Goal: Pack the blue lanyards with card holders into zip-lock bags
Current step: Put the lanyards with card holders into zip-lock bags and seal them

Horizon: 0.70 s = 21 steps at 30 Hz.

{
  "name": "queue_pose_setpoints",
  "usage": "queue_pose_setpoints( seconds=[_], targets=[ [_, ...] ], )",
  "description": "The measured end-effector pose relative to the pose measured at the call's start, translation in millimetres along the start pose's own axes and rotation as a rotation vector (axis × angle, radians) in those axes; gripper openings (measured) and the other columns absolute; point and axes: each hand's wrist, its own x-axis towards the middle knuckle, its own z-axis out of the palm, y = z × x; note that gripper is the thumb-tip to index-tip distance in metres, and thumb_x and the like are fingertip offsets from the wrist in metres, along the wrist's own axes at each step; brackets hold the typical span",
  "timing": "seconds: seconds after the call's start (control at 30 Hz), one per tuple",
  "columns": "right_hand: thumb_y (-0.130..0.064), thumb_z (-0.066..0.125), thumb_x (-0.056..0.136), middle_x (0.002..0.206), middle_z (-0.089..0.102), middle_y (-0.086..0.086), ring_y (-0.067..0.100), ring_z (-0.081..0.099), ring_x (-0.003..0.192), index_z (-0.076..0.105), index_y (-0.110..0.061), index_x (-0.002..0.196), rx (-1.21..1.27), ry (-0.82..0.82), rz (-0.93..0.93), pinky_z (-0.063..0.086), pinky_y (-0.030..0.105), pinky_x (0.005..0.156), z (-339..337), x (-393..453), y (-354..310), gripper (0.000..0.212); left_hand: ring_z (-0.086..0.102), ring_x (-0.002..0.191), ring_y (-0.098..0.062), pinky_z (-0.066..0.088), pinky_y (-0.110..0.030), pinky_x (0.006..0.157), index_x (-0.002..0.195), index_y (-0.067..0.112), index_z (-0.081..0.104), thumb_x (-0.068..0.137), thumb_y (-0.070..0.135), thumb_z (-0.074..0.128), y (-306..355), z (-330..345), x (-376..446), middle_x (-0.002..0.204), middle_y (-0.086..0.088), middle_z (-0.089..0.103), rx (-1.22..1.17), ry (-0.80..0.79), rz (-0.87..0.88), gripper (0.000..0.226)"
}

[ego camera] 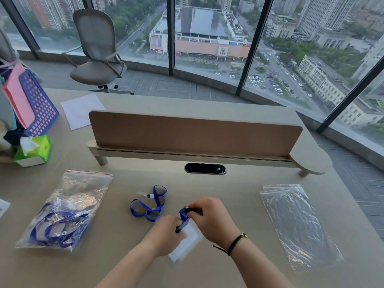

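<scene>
Very little can be read. Outside the window, the low shopping building [207, 48] across the street carries a red sign panel [222, 51] on its front with a white round logo and white characters beneath it, too small to make out. A second red sign [246, 44] at its right corner shows white characters, also illegible. The black cable port [205, 169] set in the tabletop [239, 204] bears a tiny pale mark at its right end, unreadable. Nothing else bears legible writing.

Soft, even daylight from the windows [207, 34] ahead of my hands [209, 219] leaves faint shadows, glare on the bags, motion blur on my fingers, and bowed edges.
</scene>
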Motion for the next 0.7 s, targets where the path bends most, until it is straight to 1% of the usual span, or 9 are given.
queue_pose_setpoints(
  seconds=[0.07,0.13,0.17,0.2,0.27,0.33,0.5,0.6,0.7],
  targets=[
    [-0.020,0.061,0.086,0.068,0.063,0.004,0.021,0.053,0.068,0.071,-0.012,0.079,0.031,0.058,-0.008,0.047,0.038,0.063,2,-7,3,0.015,0.024,0.051,-0.012,0.020,-0.025,0.051,0.060,0.019,0.026,0.088,0.018,0.058,2,1,-2,0.052,0.006,0.027,-0.155,0.046,-0.104,0.042],
    [-0.018,0.065,0.086,0.066,0.065,-0.004,0.014,0.056,0.067,0.074,-0.017,0.081,0.133,0.090,0.047,0.045,0.025,0.060,6,-17,6,0.010,0.043,0.053,-0.013,0.036,-0.025,0.050,0.062,0.015,0.048,0.093,0.015,0.061,2,0,-5,0.055,0.006,0.048,-0.544,0.072,-0.236,0.034],
    [-0.017,0.068,0.085,0.066,0.065,-0.009,0.010,0.057,0.065,0.075,-0.019,0.082,0.180,0.097,0.081,0.044,0.020,0.060,9,-22,9,0.008,0.058,0.063,-0.017,0.047,-0.026,0.052,0.074,0.012,0.065,0.096,0.014,0.062,5,-1,-9,0.067,0.000,0.065,-0.753,0.044,-0.275,0.022],
    [-0.017,0.070,0.084,0.066,0.066,-0.010,0.007,0.057,0.064,0.075,-0.020,0.082,0.222,0.106,0.105,0.045,0.019,0.060,13,-27,11,0.006,0.067,0.076,-0.022,0.056,-0.032,0.059,0.093,0.009,0.073,0.098,0.013,0.060,8,-2,-11,0.086,-0.008,0.075,-0.924,-0.003,-0.299,0.014],
    [-0.015,0.071,0.082,0.069,0.069,-0.009,0.007,0.060,0.064,0.071,-0.021,0.080,0.299,0.145,0.147,0.047,0.021,0.061,22,-36,17,0.006,0.070,0.096,-0.032,0.061,-0.045,0.080,0.112,0.005,0.072,0.100,0.012,0.056,12,0,-12,0.109,-0.020,0.075,-1.085,-0.053,-0.308,0.021],
    [-0.011,0.071,0.080,0.072,0.070,-0.012,0.008,0.062,0.066,0.067,-0.023,0.079,0.330,0.221,0.191,0.048,0.020,0.060,26,-39,24,0.013,0.069,0.104,-0.037,0.056,-0.052,0.095,0.117,0.002,0.070,0.101,0.009,0.052,18,3,-12,0.117,-0.024,0.072,-1.175,-0.080,-0.308,0.025],
    [-0.008,0.064,0.076,0.071,0.068,-0.013,0.011,0.061,0.068,0.068,-0.027,0.080,0.243,0.305,0.211,0.051,0.031,0.064,19,-40,37,0.019,0.068,0.094,-0.030,0.057,-0.042,0.088,0.118,-0.007,0.067,0.094,-0.004,0.052,31,12,-10,0.113,-0.025,0.070,-1.354,-0.151,-0.247,0.029],
    [-0.013,0.065,0.079,0.073,0.071,-0.015,0.007,0.063,0.071,0.073,-0.028,0.082,0.209,0.320,0.184,0.053,0.029,0.066,13,-42,44,0.017,0.069,0.091,-0.024,0.055,-0.041,0.091,0.119,-0.005,0.067,0.090,0.006,0.065,45,19,-7,0.105,-0.019,0.072,-1.335,-0.144,-0.188,0.030],
    [-0.016,0.064,0.082,0.077,0.073,-0.014,0.007,0.063,0.070,0.076,-0.030,0.087,0.133,0.360,0.114,0.052,0.026,0.064,7,-46,51,0.020,0.071,0.077,-0.019,0.057,-0.039,0.082,0.110,-0.003,0.070,0.091,0.024,0.069,62,28,2,0.093,-0.014,0.075,-1.283,-0.034,-0.234,0.033]
  ],
)
